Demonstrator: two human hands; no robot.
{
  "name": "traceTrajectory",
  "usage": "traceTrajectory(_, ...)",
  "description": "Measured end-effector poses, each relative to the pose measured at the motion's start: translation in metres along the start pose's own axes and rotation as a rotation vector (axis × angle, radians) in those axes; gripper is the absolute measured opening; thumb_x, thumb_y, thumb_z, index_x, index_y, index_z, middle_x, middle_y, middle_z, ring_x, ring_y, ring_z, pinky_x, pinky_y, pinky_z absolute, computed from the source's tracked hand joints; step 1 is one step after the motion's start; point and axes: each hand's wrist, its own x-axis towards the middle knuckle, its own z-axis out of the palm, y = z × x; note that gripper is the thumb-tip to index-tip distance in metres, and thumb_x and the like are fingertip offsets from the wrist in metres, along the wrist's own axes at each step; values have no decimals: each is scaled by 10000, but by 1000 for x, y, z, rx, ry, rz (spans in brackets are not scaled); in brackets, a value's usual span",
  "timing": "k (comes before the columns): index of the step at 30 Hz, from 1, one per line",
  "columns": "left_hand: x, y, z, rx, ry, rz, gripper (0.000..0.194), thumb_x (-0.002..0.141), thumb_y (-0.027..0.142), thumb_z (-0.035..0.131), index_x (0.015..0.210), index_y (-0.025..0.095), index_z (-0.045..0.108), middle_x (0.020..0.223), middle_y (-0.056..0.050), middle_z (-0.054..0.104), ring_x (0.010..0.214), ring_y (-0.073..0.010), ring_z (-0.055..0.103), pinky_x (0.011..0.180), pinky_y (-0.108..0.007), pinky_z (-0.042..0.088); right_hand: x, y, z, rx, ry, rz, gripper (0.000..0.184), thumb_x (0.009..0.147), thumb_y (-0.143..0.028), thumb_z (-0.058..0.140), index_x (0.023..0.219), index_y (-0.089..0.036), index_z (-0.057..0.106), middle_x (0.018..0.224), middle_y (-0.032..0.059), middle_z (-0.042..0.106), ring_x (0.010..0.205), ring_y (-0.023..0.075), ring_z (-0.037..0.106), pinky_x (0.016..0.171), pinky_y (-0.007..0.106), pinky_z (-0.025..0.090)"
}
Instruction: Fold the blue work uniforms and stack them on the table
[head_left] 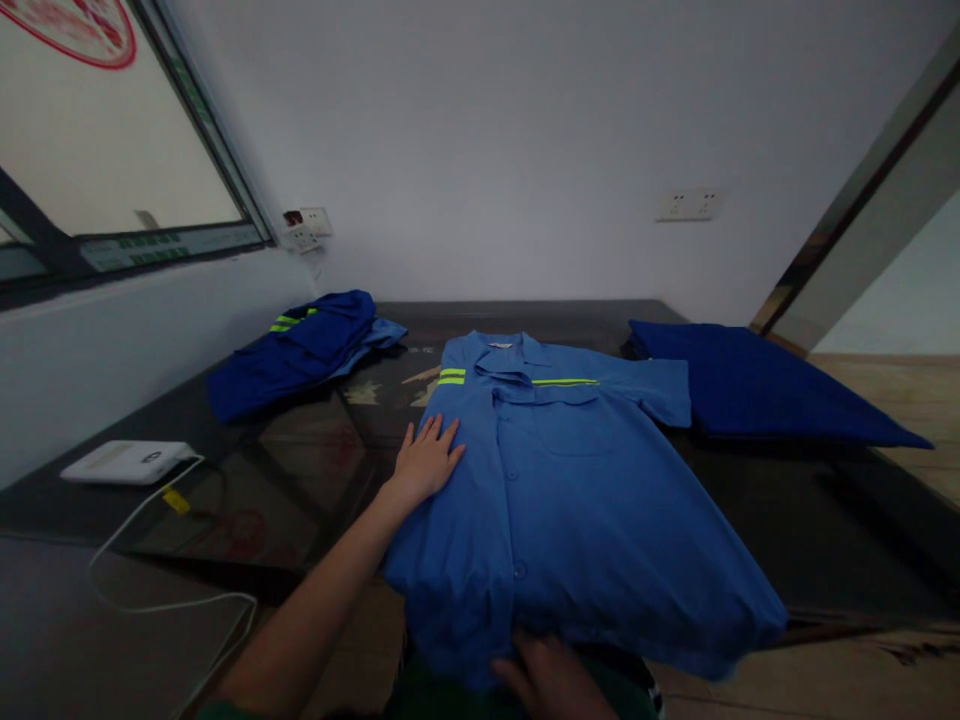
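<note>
A blue short-sleeved work shirt lies front up, its collar towards the wall and its hem hanging over the near table edge. Yellow-green stripes cross its chest. The left side of the shirt is folded inward, and no sleeve shows there. My left hand rests flat on that side below the stripe, fingers spread. Down at the hem, near the button front, is my right hand. It is dim and blurred at the bottom of the view, and its grip on the cloth is unclear.
The dark glossy table stands against the wall. Folded dark blue clothes lie at the back left, and a flat dark blue garment at the right. A white power bank with a white cable sits at the left.
</note>
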Motion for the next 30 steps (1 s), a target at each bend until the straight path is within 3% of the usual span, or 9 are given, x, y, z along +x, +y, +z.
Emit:
traceTrajectory(4,47,3,2,13,102,98,551,960,395,347,1395,66,431,1466,-230,375,1392,-321,311,1141,-500,221,-29,-9,-55,-77,-210,-71,214,824,-249,569,900,-176,754,919,114,741,871,272,691,732,296,492)
traceTrajectory(6,78,6,5,-36,140,122,564,959,377,343,1409,41,394,1494,-235,320,1408,-325,271,1134,-471,249,-40,-17,-95,72,-263,-175,232,846,-278,550,762,-174,740,732,59,724,695,183,676,607,225,463)
traceTrajectory(8,108,7,9,-86,165,90,578,959,366,340,1429,30,352,1514,-234,277,1422,-328,231,1139,-464,235,-37,-26,-136,258,-232,-210,310,900,-326,483,794,-162,723,711,45,709,633,140,650,546,198,447)
traceTrajectory(11,146,4,14,-135,175,-4,581,964,374,319,1438,38,337,1510,-236,286,1426,-328,216,1142,-481,212,2,-38,-187,338,-35,-306,297,899,-333,494,787,-143,693,718,45,698,635,132,642,588,220,479)
traceTrajectory(14,173,-4,16,-141,178,-29,555,970,398,290,1428,97,378,1481,-218,357,1404,-327,279,1119,-516,242,70,-47,-221,249,183,-378,179,866,-228,529,870,-143,686,771,47,705,678,144,654,633,247,497)
traceTrajectory(18,199,-15,18,-142,200,-29,523,967,412,298,1422,174,404,1472,-184,391,1387,-322,317,1109,-524,254,167,-57,-247,-107,538,-432,278,838,-103,541,1089,-140,655,1075,96,680,997,185,622,894,311,465)
traceTrajectory(21,220,-21,19,-164,219,-66,520,967,413,300,1427,186,388,1467,-193,393,1377,-322,336,1095,-541,271,220,-60,-255,-375,656,-321,407,851,-82,515,1252,-131,565,1269,148,572,1191,248,507,975,365,426)
traceTrajectory(27,266,-44,19,-272,328,-99,549,945,300,365,1474,180,280,1487,-219,338,1361,-325,356,1068,-547,308,265,-47,-262,-512,686,-164,523,869,-174,550,1377,-162,427,1342,182,492,1215,304,474,940,408,454)
traceTrajectory(30,291,-65,16,-367,361,-1,447,894,260,475,1331,169,488,1419,-184,450,1332,-290,398,1081,-495,318,273,-36,-274,-461,692,-173,466,895,-104,436,1359,-142,455,1270,173,558,1155,270,541,940,371,451)
